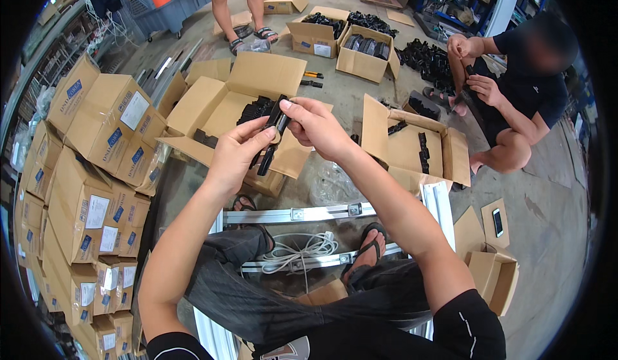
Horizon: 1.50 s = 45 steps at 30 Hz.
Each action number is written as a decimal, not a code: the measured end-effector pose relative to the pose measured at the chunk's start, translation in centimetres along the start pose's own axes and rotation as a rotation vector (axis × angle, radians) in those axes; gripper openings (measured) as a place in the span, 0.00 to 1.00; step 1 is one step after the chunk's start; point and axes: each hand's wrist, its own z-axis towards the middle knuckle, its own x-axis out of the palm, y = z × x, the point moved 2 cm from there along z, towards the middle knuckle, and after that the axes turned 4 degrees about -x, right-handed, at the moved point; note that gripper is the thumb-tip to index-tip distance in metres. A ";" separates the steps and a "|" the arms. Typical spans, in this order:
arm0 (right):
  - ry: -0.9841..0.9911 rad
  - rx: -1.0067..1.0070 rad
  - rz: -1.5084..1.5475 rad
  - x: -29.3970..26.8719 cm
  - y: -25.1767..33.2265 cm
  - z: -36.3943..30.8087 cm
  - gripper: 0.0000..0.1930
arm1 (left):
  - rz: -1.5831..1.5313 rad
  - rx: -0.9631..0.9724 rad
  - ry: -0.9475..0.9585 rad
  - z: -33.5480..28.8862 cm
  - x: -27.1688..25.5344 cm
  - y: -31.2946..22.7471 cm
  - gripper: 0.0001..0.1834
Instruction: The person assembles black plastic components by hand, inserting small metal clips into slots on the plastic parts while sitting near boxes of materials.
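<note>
Above an open cardboard carton (pixel 206 106), both my hands hold a long, slim black part (pixel 268 157), tilted with its upper end away from me. My left hand (pixel 239 154) pinches its middle between thumb and fingers. The thumb and fingers of my right hand (pixel 317 125) close on its upper end. A small tan spot shows beside my left thumb; what it is I cannot make out. Dark ribbed pieces (pixel 256 110) lie inside the carton behind my hands. To the right, another open carton (pixel 412 164) holds a few black parts (pixel 423 153).
Labelled cartons (pixel 96 215) are stacked at left. Metal rails (pixel 293 216) and a coiled white cable (pixel 302 252) lie by my feet. At right a seated person (pixel 531 96) handles a small black part. Farther back are cartons (pixel 364 64), a black heap (pixel 428 64) and someone's legs (pixel 222 6).
</note>
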 end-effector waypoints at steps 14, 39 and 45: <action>0.007 -0.063 0.048 -0.6 0.2 -0.3 0.12 | 0.106 -0.081 0.139 -1.1 0.8 -1.8 0.27; 0.235 -0.144 -0.355 -1.7 1.5 0.0 0.22 | 0.249 -0.344 0.309 -1.0 -0.7 -1.8 0.24; 0.243 -0.125 -0.443 -1.5 2.4 -0.6 0.22 | 0.262 -0.302 0.305 -1.0 -0.7 -1.4 0.23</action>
